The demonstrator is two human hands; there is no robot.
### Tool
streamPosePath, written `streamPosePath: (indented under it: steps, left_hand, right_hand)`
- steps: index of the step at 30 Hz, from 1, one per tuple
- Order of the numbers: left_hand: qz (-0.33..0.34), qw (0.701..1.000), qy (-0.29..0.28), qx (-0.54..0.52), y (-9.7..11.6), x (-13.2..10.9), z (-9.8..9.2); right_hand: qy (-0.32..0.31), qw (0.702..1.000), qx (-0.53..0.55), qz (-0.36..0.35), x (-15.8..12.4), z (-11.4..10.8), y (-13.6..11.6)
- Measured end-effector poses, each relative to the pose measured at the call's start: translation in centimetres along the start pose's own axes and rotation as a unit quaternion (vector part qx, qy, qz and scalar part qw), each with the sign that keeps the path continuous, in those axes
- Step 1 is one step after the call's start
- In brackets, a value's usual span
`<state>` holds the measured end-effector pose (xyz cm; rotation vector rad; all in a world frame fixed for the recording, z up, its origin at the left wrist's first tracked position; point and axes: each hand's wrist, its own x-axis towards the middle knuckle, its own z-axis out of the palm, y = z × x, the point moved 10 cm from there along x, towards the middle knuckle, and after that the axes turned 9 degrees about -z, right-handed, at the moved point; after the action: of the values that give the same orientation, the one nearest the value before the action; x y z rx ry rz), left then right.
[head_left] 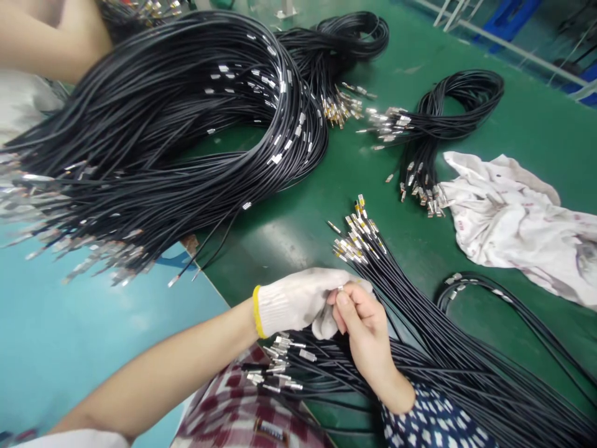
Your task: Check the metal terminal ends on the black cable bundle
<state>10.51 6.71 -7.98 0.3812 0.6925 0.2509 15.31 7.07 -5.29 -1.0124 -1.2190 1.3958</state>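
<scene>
Green bench (298, 236): connector (340, 288) between fingers (347, 308).

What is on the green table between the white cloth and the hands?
In the head view, a fan of black cables with metal tips lies between the white cloth and the gloved left hand and bare right hand.
</scene>
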Motion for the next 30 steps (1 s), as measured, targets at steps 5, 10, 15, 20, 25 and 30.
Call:
streamPosePath:
  steps: [5, 10, 15, 20, 25, 30]
  left_hand:
    - [0.022, 1.0, -0.004, 0.003, 0.4, -0.1, 0.2]
    - [0.014, 1.0, -0.013, 0.002, -0.3, 0.2, -0.4]
    - [0.014, 1.0, -0.005, 0.013, 0.0, 0.3, -0.6]
    - [0.034, 0.994, 0.073, 0.071, 0.3, -1.4, -1.3]
    - [0.099, 0.884, 0.33, 0.318, 2.2, -8.3, -2.8]
    - [0.009, 0.857, 0.289, 0.427, -0.4, -10.7, -1.2]
  right_hand:
    - [0.002, 1.0, -0.017, 0.01, 0.0, -0.1, 0.1]
    - [0.006, 1.0, -0.024, 0.015, 0.0, -0.2, 0.3]
    - [0.005, 1.0, -0.01, 0.023, 0.1, -0.2, 0.6]
    - [-0.083, 0.996, 0.01, 0.044, 0.5, 0.8, 0.2]
    - [-0.198, 0.977, 0.003, 0.078, -1.1, 2.7, -0.8]
    - [-0.284, 0.949, -0.02, 0.137, -4.2, 3.9, -0.7]
